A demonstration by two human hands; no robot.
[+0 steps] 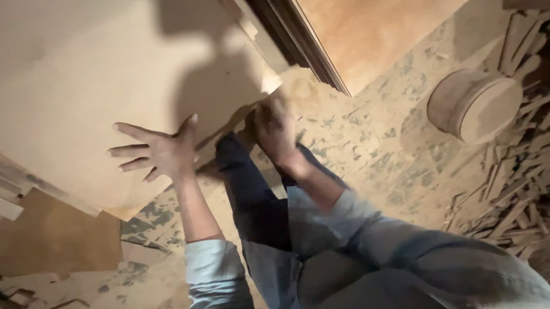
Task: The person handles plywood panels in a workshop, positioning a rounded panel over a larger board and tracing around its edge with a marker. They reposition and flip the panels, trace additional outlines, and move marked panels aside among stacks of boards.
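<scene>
Head view: a large pale board (pixel 73 81) leans over the sawdust-covered floor (pixel 385 149), and the person steadies it from below, with both arms in light blue sleeves reaching up to its lower edge.

As a judgement, the main risk is the board slipping. It is broad, only its lower edge and corner are under control, and the floor is thick with sawdust, so the bottom could skid or the sheet could tip and come down on the person's legs, which stand directly under it. The corner looks chipped or crumbly where the right hand meets it, so it might break away under pressure. Splinters to bare skin are also likely. The heap of wood offcuts (pixel 532 173) to the right and the round wooden block (pixel 476 105) near it could trip a foot if the person steps sideways with the load.

The left hand (pixel 161 150) is fully spread, fingers fanned wide, palm pressed flat against the face of the board near its lower edge; it grips nothing, only pushes or braces. The right hand (pixel 275 128) is curled closed around the board's lower corner, fingers wrapped onto the edge, though the exact hold is partly blurred. A darker door frame (pixel 288 29) runs behind the board's top right.
</scene>
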